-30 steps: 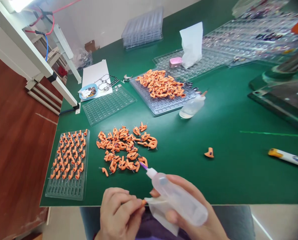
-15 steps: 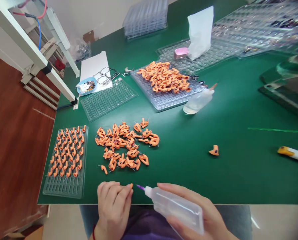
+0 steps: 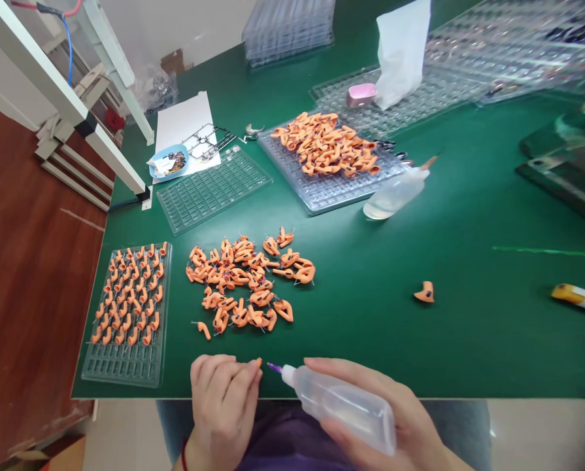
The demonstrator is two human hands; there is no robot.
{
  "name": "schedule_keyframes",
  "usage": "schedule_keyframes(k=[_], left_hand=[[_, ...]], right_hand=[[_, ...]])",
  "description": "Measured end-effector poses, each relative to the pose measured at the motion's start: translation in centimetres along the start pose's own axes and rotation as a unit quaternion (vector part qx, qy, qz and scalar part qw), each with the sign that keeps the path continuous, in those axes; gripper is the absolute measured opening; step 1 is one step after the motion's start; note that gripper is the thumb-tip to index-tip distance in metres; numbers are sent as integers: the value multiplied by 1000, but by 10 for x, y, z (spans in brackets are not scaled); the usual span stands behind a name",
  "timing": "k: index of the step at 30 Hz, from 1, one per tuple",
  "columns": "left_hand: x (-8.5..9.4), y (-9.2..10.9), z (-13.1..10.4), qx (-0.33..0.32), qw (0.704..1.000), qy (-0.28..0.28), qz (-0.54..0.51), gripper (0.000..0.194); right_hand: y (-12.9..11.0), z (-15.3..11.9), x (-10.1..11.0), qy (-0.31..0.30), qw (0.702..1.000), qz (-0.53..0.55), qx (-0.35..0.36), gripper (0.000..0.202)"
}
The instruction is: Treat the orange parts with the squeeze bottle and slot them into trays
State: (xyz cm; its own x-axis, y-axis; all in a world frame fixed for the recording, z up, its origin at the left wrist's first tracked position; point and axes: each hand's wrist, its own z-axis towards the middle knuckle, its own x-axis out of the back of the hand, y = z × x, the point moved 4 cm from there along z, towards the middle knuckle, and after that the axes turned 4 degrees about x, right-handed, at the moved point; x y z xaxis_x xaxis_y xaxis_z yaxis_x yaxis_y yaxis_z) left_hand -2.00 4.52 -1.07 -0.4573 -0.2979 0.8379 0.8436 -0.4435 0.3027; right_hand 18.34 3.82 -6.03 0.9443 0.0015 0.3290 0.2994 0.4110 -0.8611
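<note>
By the green worktop's (image 3: 351,320) near edge, the left hand (image 3: 221,405) pinches a small orange piece (image 3: 259,362); the right hand (image 3: 395,399) grips a translucent plastic bottle (image 3: 341,400), purple tip (image 3: 274,367) close by, apparently aligning, which wants steadiness.

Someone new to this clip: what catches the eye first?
The bright orange pieces scattered on the green table, centre-left, stand out most. Below them, the left hand pinches a small orange piece near the purple tip of a translucent bottle in the right hand.
</note>
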Motion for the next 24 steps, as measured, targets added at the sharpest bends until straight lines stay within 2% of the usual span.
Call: schedule_keyframes(k=[9, 24], left_hand=[[-1, 1, 0, 10, 999, 22, -22, 17], [-1, 0, 0, 2, 999, 21, -26, 18]], right_hand=[[1, -1, -1, -15, 999, -28, 29, 40], [1, 0, 0, -9, 999, -43, 25, 39]])
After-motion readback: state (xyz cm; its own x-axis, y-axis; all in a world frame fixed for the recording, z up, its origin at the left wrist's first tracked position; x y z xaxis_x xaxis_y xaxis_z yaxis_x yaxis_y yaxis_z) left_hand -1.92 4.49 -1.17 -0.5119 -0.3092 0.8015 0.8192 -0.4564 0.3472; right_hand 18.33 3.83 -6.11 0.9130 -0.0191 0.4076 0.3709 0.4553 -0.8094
